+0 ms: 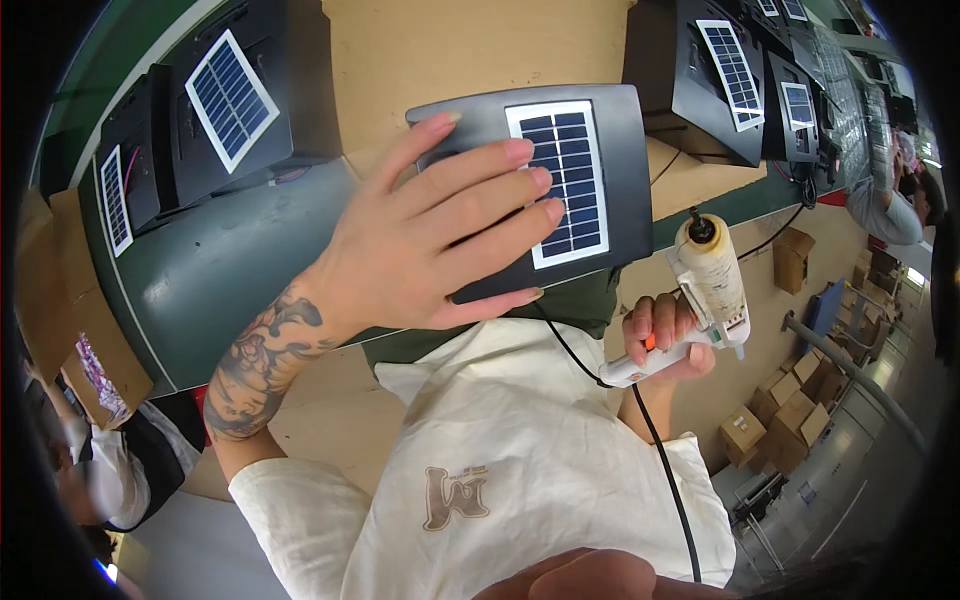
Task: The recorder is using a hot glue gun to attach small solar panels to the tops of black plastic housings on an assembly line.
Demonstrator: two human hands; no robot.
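Fingers spread, my left hand (440,215) lies across a black plastic housing (625,180), its fingertips on the left edge of a small white-framed solar panel (580,190) set on that housing. My right hand (665,335) is wrapped round the handle of a white hot glue gun (715,280) beside the housing's right side. The glue gun's dark nozzle points up and away, and its yellowed barrel looks stained. A black cable (665,470) hangs down from near the handle across my shirt. My left palm covers the lower left part of the housing.
A green-topped workbench (240,290) runs across, with a brown cardboard sheet (480,45) on it. More black housings with solar panels stand at the left (240,110) and the right (690,100). Cardboard boxes (790,425) sit on the floor at right. Other people are at both sides.
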